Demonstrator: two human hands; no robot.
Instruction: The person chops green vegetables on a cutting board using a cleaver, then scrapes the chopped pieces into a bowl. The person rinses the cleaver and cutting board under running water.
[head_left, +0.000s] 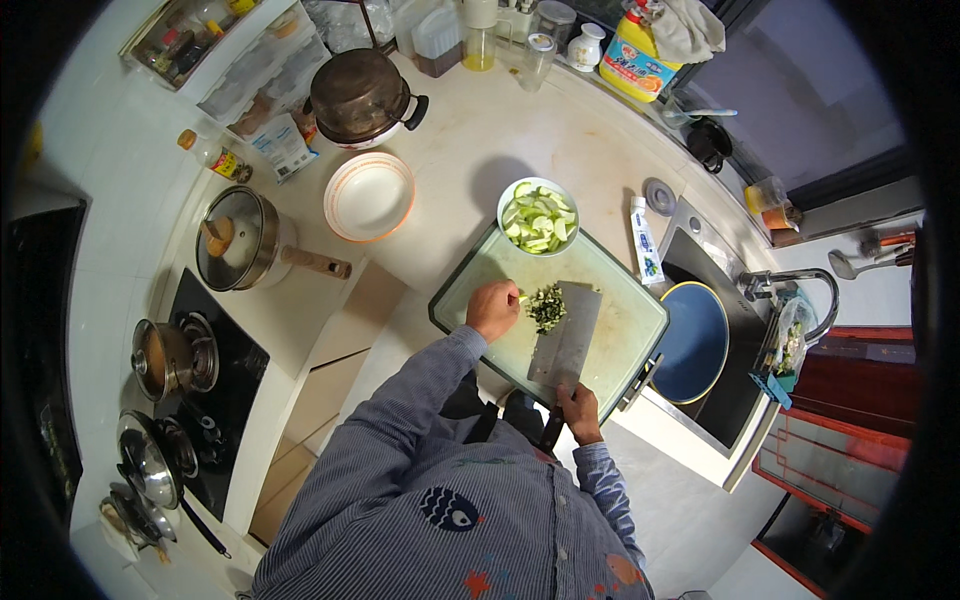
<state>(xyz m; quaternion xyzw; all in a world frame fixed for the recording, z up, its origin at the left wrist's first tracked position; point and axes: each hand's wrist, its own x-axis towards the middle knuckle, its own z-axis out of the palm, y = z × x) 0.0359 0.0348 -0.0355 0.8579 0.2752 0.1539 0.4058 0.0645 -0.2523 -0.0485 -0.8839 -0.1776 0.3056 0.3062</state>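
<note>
My right hand (579, 414) grips the dark handle of a cleaver (574, 330), whose wide blade lies flat over the cutting board (469, 281). Against the left side of the blade is a small heap of finely chopped green and white vegetable (546, 309). Fingers curled, my left hand (493, 309) is just left of that heap, with a small yellow-green piece (523, 298) showing at its fingertips. A white bowl of sliced pale-green vegetable (538, 217) stands at the board's far corner.
Right of the board, a blue basin (688, 345) sits in the sink (739, 375) near the faucet (795, 277). A white tube (646, 240) lies beside it. Leftward are a white bowl (369, 196), a lidded saucepan (236, 238), a covered pot (358, 97) and a gas cooktop (225, 405).
</note>
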